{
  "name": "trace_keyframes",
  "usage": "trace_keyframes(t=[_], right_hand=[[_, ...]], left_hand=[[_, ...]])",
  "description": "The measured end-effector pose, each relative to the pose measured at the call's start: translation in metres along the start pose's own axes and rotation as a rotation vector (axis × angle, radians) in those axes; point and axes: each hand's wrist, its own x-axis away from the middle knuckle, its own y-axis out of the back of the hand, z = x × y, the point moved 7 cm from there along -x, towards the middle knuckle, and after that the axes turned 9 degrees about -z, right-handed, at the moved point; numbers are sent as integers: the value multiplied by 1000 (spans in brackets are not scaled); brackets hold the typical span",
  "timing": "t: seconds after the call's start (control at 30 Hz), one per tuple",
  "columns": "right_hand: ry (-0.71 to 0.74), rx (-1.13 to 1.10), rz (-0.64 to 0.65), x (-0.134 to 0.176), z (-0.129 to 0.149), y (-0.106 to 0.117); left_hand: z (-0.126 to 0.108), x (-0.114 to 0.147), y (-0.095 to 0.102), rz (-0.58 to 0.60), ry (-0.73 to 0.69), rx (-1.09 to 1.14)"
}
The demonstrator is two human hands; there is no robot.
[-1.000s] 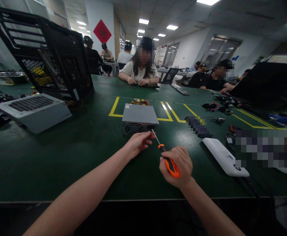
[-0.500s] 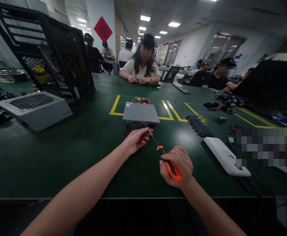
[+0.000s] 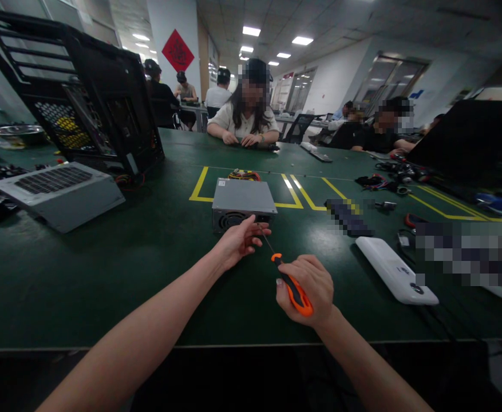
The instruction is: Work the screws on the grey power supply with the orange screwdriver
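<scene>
A grey metal computer power supply (image 3: 244, 196) sits on the green table, its round fan grille facing me. In front of that face is my left hand (image 3: 240, 240), thumb raised and fingers apart, with nothing visible in it. My right hand (image 3: 308, 289) is wrapped round the orange and black handle of a screwdriver (image 3: 294, 292). Its thin shaft points up and left, and the tip is close to my left fingers near the power supply's front. Whether the tip touches anything, I cannot tell. Coloured cables (image 3: 244, 175) lie bunched behind the power supply.
To the left stand a black computer case (image 3: 91, 97) and a second grey power supply (image 3: 62, 194). A white device (image 3: 394, 270) with a cable lies on the right. Yellow tape (image 3: 198, 184) marks the green table (image 3: 156, 309). Across it sits a person (image 3: 251, 114).
My left thumb has lifted away from the fingers, which were closed together by the screwdriver tip. The screwdriver and my right hand have shifted slightly left in view.
</scene>
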Motion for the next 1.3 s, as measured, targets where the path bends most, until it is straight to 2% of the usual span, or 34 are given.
trace_keyframes(t=[0.13, 0.47, 0.97, 1.03, 1.1, 1.2, 1.3], right_hand=[[-61, 82, -36, 0, -8, 4], [-118, 194, -18, 1, -15, 2], [-181, 206, 50, 3, -24, -5], [-187, 197, 57, 2, -23, -4], [-198, 184, 73, 2, -24, -4], [-220, 163, 66, 3, -25, -4], [-234, 157, -14, 3, -24, 1]], left_hand=[[7, -2, 1, 3, 74, 0], [8, -3, 5, -23, 36, -22], [7, -2, 4, -24, 1, -56], [3, 0, 4, -48, -68, -116], [-7, 4, 5, -103, -214, -229], [-32, 21, 5, -234, -576, -465], [-57, 46, 1, -364, -951, -669]])
